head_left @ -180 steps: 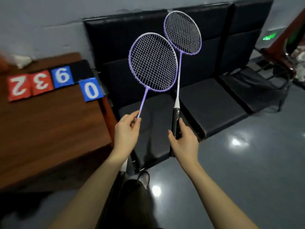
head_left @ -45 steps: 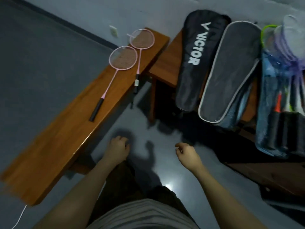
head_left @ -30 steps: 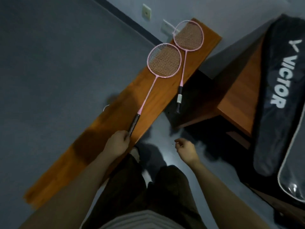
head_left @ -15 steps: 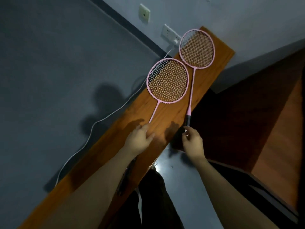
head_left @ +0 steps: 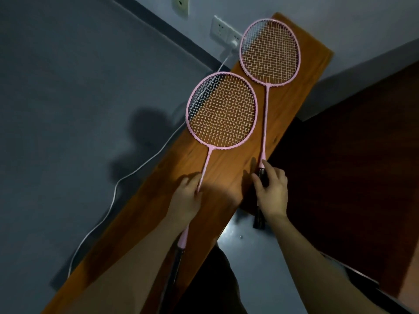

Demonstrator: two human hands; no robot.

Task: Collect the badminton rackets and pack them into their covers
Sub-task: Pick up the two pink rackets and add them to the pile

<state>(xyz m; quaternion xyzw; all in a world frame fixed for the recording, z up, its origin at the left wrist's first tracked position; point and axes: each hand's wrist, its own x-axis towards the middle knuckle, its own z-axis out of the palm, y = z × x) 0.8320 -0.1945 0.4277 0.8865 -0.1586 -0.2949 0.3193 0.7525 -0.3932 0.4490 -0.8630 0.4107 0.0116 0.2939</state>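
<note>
Two pink badminton rackets lie lengthwise on a long wooden bench (head_left: 292, 105). The near racket (head_left: 221, 114) has its head partly over the bench's left edge; my left hand (head_left: 186, 198) pinches its thin pink shaft, and its black grip runs under my forearm. The far racket (head_left: 269, 53) lies closer to the wall; my right hand (head_left: 272, 191) wraps its black handle at the bench's right edge, the handle's end sticking out below my wrist. No racket covers are in view.
A white wall socket (head_left: 223, 32) with a plug and a white cable (head_left: 127, 177) trailing over the grey floor sit left of the bench. A dark brown wooden table (head_left: 362, 166) stands to the right. My legs are below.
Both hands have closed on the rackets: the left now pinches the near racket's shaft, the right has wrapped the far racket's handle. The view has moved closer to the bench.
</note>
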